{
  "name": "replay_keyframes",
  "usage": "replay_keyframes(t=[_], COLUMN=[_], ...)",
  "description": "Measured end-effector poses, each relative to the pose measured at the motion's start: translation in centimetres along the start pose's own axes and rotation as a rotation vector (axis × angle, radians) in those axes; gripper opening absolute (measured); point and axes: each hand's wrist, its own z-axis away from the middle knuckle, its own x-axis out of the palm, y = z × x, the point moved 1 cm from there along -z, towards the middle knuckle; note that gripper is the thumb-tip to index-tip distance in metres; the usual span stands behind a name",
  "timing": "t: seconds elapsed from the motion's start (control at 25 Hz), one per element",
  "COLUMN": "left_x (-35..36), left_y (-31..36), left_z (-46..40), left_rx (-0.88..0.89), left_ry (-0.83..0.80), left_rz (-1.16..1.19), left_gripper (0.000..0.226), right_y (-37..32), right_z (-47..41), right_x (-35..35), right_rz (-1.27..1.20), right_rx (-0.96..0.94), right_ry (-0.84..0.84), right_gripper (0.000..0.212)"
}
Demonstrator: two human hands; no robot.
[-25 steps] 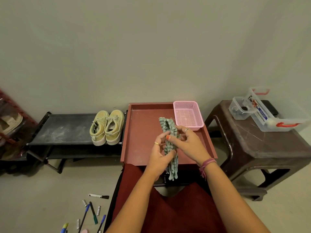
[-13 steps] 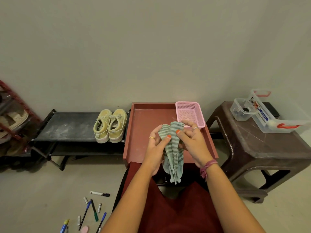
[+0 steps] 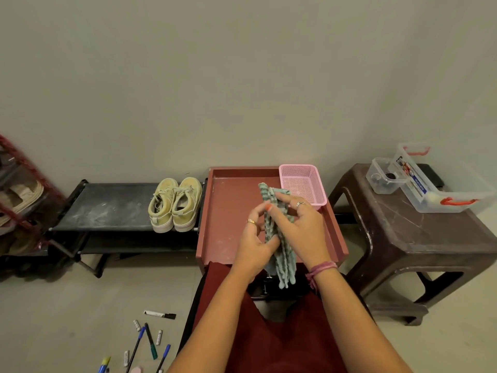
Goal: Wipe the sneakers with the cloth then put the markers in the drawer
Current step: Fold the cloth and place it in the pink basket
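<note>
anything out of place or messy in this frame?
Yes. The markers lie scattered on the floor at lower left, pointing different ways, mixed with small cap-like pieces. The black shelf under the sneakers looks dusty and smeared. The cloth is bunched between the left hand and the right hand.

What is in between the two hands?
In the head view, the striped green cloth hangs bunched between the left hand and the right hand; both hold it above the red drawer.
</note>
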Motion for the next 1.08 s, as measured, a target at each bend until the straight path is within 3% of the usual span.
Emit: replay_keyframes(t=[0.12, 0.2, 0.36, 0.48, 0.6, 0.76, 0.84, 0.92, 1.08], left_x=[-0.4, -0.7, -2.3, -3.9, -5.9, -7.3, -7.0, -6.6, -6.5], left_y=[-0.3, 0.2, 0.9, 1.2, 1.7, 2.1, 2.8, 3.7, 4.4], left_z=[-0.3, -0.3, -1.5, -2.3, -2.5, -3.1, -3.5, -3.7, -4.6], left_rx=[0.036, 0.044, -0.023, -0.008, 0.053, 0.139, 0.129, 0.159, 0.263], left_ry=[-0.025, -0.013, 0.225, 0.32, 0.178, -0.086, -0.206, -0.297, -0.401], left_rz=[-0.06, 0.044, 0.151, 0.117, -0.036, -0.433, -0.491, -0.504, -0.754], left_gripper=[0.067, 0.054, 0.019, 0.032, 0.051, 0.084, 0.09, 0.086, 0.046], right_y=[0.2, 0.5, 0.9, 1.3, 1.8, 2.7, 2.8, 2.8, 2.7], right_z=[-0.5, -1.0, -1.7, -2.4, -3.4, -4.2, -4.2, -4.2, -4.2], right_x=[-0.2, -0.9, -2.5, -3.6, -4.8, -5.1, -4.7, -4.5, -4.6], right_rz=[-0.142, -0.274, -0.416, -0.464, -0.478, -0.459, -0.452, -0.468, -0.496], right_rx=[0.131, 0.21, 0.237, 0.231, 0.236, 0.184, 0.151, 0.134, 0.12], right_ry=[0.001, -0.026, -0.127, -0.151, -0.096, -0.064, -0.069, -0.086, -0.124], right_gripper=[0.028, 0.021, 0.01, 0.009, 0.014, 0.013, 0.015, 0.017, 0.017])
